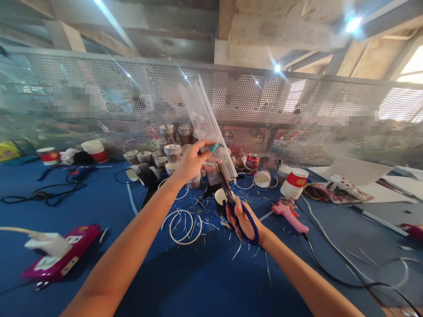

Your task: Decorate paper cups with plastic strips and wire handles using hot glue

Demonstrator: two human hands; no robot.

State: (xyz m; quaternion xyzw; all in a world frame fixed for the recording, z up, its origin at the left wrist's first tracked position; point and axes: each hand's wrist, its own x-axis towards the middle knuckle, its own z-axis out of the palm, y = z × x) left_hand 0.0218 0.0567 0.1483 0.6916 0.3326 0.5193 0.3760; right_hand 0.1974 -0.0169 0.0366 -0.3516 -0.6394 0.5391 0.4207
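Note:
My left hand [193, 160] is raised above the blue table [205, 281] and pinches the lower end of a clear plastic packet of long thin sticks [206, 121], which stands tilted upward. My right hand [243, 220] has its fingers through the blue handles of a pair of scissors [236, 204]. The scissor blades point up at the packet's bottom edge, just under my left thumb. Below both hands lie white rings of paper strip [181, 224] and several thin cuttings.
A stack of small paper cups with handles [165, 152] stands behind my left hand. A pink glue gun [291, 215] with a black cord lies to the right, near a red-and-white paper cup [294, 182] and a soda can [252, 162]. A pink power strip [62, 257] sits front left. A perforated metal screen [297, 110] runs along the back.

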